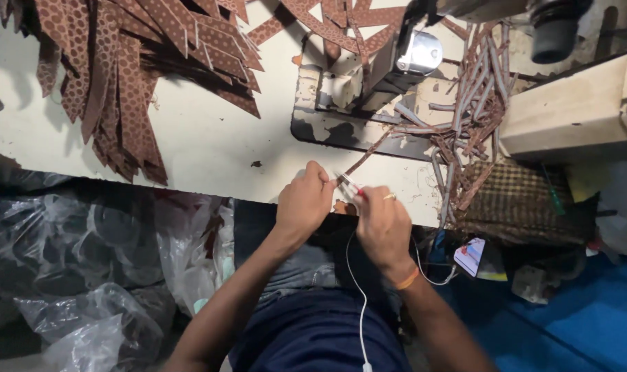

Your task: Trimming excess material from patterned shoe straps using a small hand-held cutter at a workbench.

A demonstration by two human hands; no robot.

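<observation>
Now, on the far left, a big pile of brown dotted strips (pixel 120 83) fans out on the pale table (pixel 203 138). Your left hand (pixel 304 201) is at the table's near edge, fingers pinched shut on a thin brown strip (pixel 366 154). It is long, narrow and dotted, and runs up toward the sewing machine (pixel 396 58). Your right hand (pixel 382 222) is closed around small red-handled snips (pixel 349 183), touching the strip. Farther right lies a heap of rolled strips (pixel 472 103).
</observation>
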